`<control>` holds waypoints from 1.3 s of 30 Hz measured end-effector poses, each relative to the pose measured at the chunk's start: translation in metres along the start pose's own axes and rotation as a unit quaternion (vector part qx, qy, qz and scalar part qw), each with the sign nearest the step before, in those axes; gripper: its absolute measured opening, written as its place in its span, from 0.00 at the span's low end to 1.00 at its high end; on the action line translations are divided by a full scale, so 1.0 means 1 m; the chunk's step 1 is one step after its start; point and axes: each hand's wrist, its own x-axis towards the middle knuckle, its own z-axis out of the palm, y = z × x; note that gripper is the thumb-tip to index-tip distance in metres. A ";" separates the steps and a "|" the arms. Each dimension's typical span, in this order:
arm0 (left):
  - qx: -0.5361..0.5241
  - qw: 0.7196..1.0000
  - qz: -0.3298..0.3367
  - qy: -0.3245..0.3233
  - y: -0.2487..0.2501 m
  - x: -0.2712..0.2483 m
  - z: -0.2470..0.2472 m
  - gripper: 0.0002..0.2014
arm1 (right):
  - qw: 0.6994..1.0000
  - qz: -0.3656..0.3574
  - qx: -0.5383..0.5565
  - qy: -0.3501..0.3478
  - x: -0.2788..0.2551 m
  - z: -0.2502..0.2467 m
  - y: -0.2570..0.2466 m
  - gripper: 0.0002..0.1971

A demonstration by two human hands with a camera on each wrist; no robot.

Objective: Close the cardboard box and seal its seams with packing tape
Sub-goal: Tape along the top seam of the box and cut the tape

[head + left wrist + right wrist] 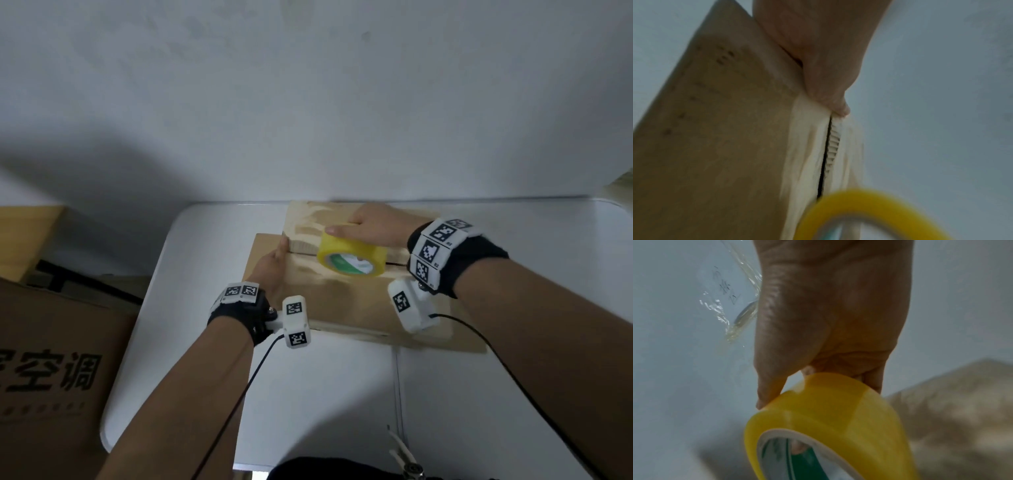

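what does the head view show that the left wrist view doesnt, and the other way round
Only the head view shows the right hand holding the tape roll over the box, the white table, both wrist cameras, and a printed carton at the left.

Only the left wrist view shows the corrugated flap edge up close.

Both show the left hand at the box's left end by the open seam, and the yellow roll.
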 end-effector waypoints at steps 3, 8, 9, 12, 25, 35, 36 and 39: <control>0.023 0.999 -0.001 0.023 0.010 -0.012 0.004 0.42 | 1.000 0.018 -0.013 -0.010 -0.011 -0.011 0.020 0.27; 0.076 0.995 0.009 0.060 0.023 -0.025 0.006 0.39 | 0.999 -0.016 -0.017 0.036 -0.018 0.002 0.029 0.27; 0.074 0.995 0.004 0.060 0.020 -0.023 0.005 0.41 | 0.999 -0.017 -0.010 0.047 -0.019 0.006 0.030 0.25; 0.100 0.993 0.014 0.054 0.023 -0.027 0.005 0.38 | 0.998 -0.019 0.004 0.066 -0.018 0.012 0.028 0.26; 0.319 0.934 0.141 0.081 0.066 -0.034 0.038 0.10 | 0.999 -0.011 -0.030 0.034 -0.003 0.013 0.014 0.24; 0.378 0.917 0.121 -0.043 0.072 -0.023 0.062 0.07 | 0.984 0.065 0.154 -0.067 -0.010 -0.001 0.040 0.38; 0.372 0.919 0.122 -0.042 0.072 -0.024 0.063 0.10 | 0.981 0.063 0.170 -0.063 -0.012 0.000 0.043 0.38; 0.333 0.936 0.114 -0.031 0.072 -0.030 0.067 0.15 | 0.986 0.042 0.151 -0.048 -0.014 0.001 0.046 0.34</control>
